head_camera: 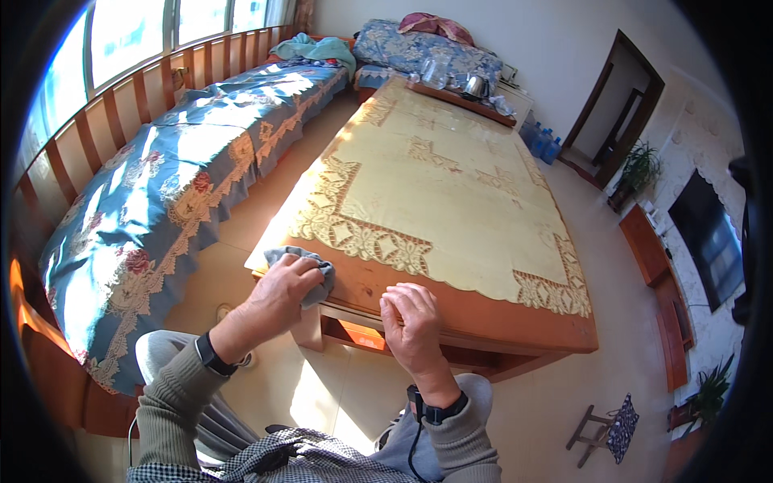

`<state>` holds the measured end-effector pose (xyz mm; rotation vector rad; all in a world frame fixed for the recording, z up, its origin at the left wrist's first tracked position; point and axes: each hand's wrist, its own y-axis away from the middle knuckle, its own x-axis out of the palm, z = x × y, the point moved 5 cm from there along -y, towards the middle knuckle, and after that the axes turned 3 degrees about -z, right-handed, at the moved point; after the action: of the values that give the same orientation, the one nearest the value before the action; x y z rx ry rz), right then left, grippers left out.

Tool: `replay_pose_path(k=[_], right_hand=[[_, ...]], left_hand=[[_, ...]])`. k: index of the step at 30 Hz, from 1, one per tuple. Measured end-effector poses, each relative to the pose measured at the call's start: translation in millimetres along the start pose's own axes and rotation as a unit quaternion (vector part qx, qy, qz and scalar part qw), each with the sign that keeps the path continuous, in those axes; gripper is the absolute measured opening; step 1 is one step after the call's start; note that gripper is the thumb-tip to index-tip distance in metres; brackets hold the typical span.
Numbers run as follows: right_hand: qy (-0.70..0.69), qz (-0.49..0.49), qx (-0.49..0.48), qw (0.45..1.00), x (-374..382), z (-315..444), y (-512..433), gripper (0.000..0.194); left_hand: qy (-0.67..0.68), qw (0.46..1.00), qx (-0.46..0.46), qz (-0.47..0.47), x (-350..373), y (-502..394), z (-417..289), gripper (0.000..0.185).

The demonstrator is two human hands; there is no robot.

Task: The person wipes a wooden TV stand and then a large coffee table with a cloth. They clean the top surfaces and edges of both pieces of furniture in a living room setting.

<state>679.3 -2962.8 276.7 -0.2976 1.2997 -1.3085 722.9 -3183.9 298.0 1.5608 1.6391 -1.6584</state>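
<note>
My left hand (284, 290) grips a bunched grey cloth (318, 287) at the near left corner of a wooden coffee table (362, 281). The cloth touches the tabletop there. Just over the table's near edge is my right hand (413, 323), empty, its fingers bent and held close together with the thumb a little apart. Whether it touches the wood I cannot tell. A yellow tablecloth (447, 211) with lace-patterned borders covers most of the top, leaving a strip of brown wood bare along the near side.
At the far end a wooden tray (462, 104) holds a glass pitcher (435, 72) and a metal kettle (476, 86). A wooden sofa with a blue floral cover (181, 163) runs along the left. A folding stool (607, 428) stands on the floor at right.
</note>
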Motion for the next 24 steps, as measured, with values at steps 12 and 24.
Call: replay_pose_path(k=[12, 24], right_hand=[[0.004, 0.083, 0.038, 0.996, 20.4, -3.5, -14.5, 0.017], [0.021, 0.095, 0.136, 0.986, 20.2, 16.5, -25.0, 0.037]], left_hand=[[0.086, 0.968, 0.065, 0.229, 7.8, -95.9, 101.6, 0.076], [0.103, 0.963, 0.144, 0.204, 34.7, -132.2, 172.1, 0.071]])
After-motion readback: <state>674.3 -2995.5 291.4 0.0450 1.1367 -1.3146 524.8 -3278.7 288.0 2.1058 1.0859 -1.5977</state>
